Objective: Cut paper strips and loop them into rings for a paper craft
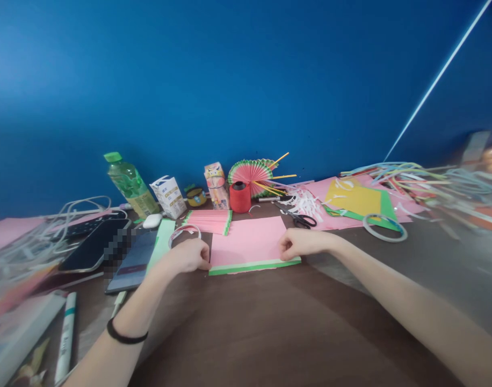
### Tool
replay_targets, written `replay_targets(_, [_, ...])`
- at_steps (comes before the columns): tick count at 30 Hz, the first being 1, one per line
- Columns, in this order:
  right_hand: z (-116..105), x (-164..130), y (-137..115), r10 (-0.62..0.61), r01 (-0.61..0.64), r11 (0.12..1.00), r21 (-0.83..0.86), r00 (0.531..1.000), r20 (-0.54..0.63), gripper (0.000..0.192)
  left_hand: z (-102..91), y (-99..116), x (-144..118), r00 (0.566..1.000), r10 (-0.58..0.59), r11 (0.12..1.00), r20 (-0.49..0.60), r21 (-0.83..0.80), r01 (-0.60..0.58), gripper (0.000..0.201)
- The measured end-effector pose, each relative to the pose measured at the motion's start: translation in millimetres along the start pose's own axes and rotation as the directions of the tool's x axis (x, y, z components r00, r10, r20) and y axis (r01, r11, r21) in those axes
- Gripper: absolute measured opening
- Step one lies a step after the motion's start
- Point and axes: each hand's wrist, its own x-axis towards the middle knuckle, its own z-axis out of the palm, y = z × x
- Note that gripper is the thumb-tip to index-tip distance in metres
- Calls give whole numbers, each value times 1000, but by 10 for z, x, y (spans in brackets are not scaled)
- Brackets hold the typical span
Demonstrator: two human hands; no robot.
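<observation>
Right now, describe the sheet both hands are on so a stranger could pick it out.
On the brown table before the blue wall, it lies flat in the middle, between the left hand and right hand. The pink sheet alone has a green strip on its near edge; the folded stack behind is pleated.

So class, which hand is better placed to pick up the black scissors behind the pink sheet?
Probably the right hand: it rests on the pink sheet's right edge, just in front of the scissors. The left hand sits at the opposite edge, farther away.

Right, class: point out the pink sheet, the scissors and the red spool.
pink sheet (248, 242), head view, middle of its pink face
scissors (304, 220), head view, black handles
red spool (240, 199), head view, its side
</observation>
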Motion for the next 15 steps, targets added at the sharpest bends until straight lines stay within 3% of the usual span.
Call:
replay_targets(4, [-2, -4, 4, -9, 9, 1000, 8, 1000, -5, 17, -26, 20, -48, 1000, -23, 999, 2, 35, 23, 12])
replay_targets(11, [-1, 6, 8, -12, 12, 1000, 19, 1000, 8, 17, -31, 69, -63, 982, 126, 992, -138, 28, -123, 18])
replay_targets(15, [3, 3, -3, 2, -2, 1000, 18, 1000, 9, 16, 105, 114, -2, 972, 233, 962, -10, -143, -232, 19])
